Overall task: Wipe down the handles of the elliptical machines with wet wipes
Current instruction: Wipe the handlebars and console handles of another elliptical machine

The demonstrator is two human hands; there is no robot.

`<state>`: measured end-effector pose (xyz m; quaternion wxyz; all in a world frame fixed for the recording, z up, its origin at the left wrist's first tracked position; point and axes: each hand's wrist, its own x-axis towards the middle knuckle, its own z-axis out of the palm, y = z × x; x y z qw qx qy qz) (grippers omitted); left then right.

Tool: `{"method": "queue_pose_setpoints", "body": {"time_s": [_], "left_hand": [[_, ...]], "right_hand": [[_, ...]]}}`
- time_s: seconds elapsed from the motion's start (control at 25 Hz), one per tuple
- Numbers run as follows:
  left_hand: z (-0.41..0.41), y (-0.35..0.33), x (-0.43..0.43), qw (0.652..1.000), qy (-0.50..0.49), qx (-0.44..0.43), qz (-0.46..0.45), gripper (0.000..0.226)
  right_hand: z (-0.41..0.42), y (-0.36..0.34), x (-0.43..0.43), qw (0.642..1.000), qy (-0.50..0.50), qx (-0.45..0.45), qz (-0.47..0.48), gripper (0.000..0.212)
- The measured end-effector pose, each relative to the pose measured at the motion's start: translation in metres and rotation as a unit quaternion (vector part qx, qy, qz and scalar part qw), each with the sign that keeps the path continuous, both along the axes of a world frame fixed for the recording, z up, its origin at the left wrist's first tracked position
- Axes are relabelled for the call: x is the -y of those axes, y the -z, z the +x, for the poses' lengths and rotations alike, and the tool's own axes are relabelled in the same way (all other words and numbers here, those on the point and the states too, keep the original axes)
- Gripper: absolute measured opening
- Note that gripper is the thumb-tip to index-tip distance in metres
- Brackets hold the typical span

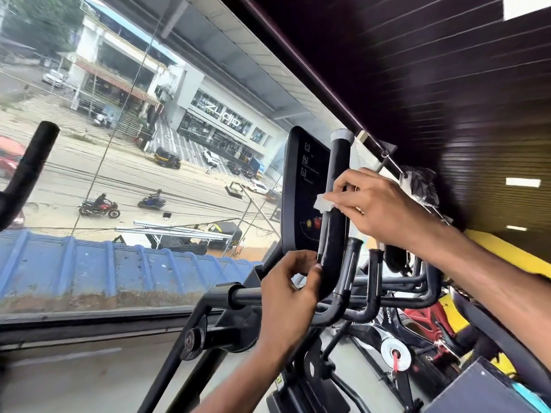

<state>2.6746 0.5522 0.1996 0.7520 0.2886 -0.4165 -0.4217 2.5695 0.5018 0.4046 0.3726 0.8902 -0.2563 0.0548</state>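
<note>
A black upright handle [335,222] of the elliptical machine rises right of centre, capped in grey at the top. My right hand [378,204] grips it about midway and presses a white wet wipe [322,202] against its left side. Lower down, my left hand [290,290] holds the same handle near its bend, thumb on the bar. The machine's dark console [302,189] stands just behind the handle.
Shorter black grip bars [350,278] curve up beside the handle. Another black handle [28,171] stands at far left. A large window [134,144] overlooks a street ahead. More gym machines [423,320] crowd the lower right.
</note>
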Motion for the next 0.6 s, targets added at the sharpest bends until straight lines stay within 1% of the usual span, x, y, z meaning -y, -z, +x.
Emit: {"method": "queue_pose_setpoints", "body": {"time_s": [0.04, 0.12, 0.16, 0.28, 0.32, 0.36, 0.4, 0.48, 0.52, 0.6], "left_hand": [[0.000, -0.002, 0.003, 1.000, 0.010, -0.010, 0.002, 0.012], [0.001, -0.005, 0.008, 0.999, 0.037, -0.024, 0.009, 0.022], [0.001, -0.007, 0.011, 0.998, 0.049, -0.028, 0.013, 0.025], [0.001, -0.013, 0.015, 0.996, 0.075, -0.026, 0.027, 0.026], [0.002, -0.014, 0.016, 0.996, 0.081, -0.023, 0.029, 0.026], [0.003, -0.015, 0.017, 0.995, 0.088, -0.022, 0.029, 0.026], [0.005, -0.016, 0.018, 0.995, 0.098, -0.022, 0.027, 0.026], [0.009, -0.017, 0.021, 0.990, 0.134, -0.027, 0.022, 0.027], [0.011, -0.016, 0.022, 0.988, 0.153, -0.031, 0.017, 0.027], [0.012, -0.014, 0.022, 0.984, 0.174, -0.038, 0.005, 0.030]], "right_hand": [[0.001, 0.000, 0.000, 1.000, -0.001, -0.024, 0.018, 0.018], [0.005, -0.002, 0.000, 0.997, -0.007, -0.066, 0.040, 0.013], [0.008, -0.006, 0.004, 0.997, -0.008, -0.065, 0.033, 0.012], [0.018, -0.021, 0.019, 0.999, 0.006, -0.011, -0.031, 0.012], [0.021, -0.023, 0.021, 0.999, 0.014, -0.001, -0.031, 0.012], [0.024, -0.022, 0.020, 1.000, 0.018, -0.009, -0.012, 0.011], [0.026, -0.019, 0.016, 0.999, 0.024, -0.037, 0.023, 0.010], [0.027, -0.006, 0.003, 0.986, 0.052, -0.115, 0.109, 0.011], [0.028, -0.001, -0.003, 0.978, 0.066, -0.144, 0.135, 0.013], [0.031, -0.002, -0.003, 0.975, 0.068, -0.153, 0.143, 0.014]]}}
